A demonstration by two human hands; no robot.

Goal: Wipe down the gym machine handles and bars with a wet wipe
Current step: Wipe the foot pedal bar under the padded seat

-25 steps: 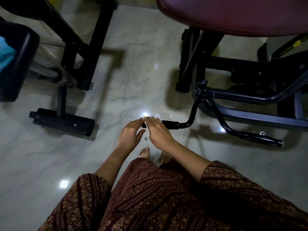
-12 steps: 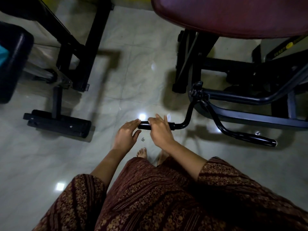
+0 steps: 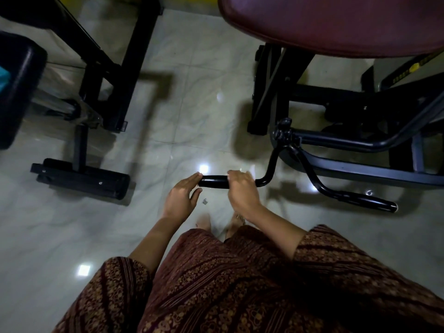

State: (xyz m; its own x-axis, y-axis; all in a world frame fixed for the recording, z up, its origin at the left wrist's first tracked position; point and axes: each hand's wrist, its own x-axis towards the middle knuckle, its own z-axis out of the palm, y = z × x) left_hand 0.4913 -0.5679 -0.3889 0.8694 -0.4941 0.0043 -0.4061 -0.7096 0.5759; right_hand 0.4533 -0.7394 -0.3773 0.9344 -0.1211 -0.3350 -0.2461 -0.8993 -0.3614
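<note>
A black curved handle [image 3: 214,181] sticks out leftward from the gym machine at centre. My right hand [image 3: 241,190] curls over the handle near its bend. My left hand [image 3: 180,197] touches the handle's free end with straight fingers, thumb below. No wet wipe shows in either hand; anything under the right palm is hidden. A second black handle [image 3: 360,200] of the same machine lies lower right, untouched.
A dark red padded seat [image 3: 336,22] hangs over the machine's black frame [image 3: 374,171] at upper right. Another black machine base [image 3: 81,179] and a black pad [image 3: 16,90] stand on the left. A small scrap [image 3: 205,201] lies on the glossy tiled floor. My bare feet [image 3: 204,222] show below.
My right hand has slid rightward along the handle toward the bend, baring the middle of the grip. My left hand stays at the free end.
</note>
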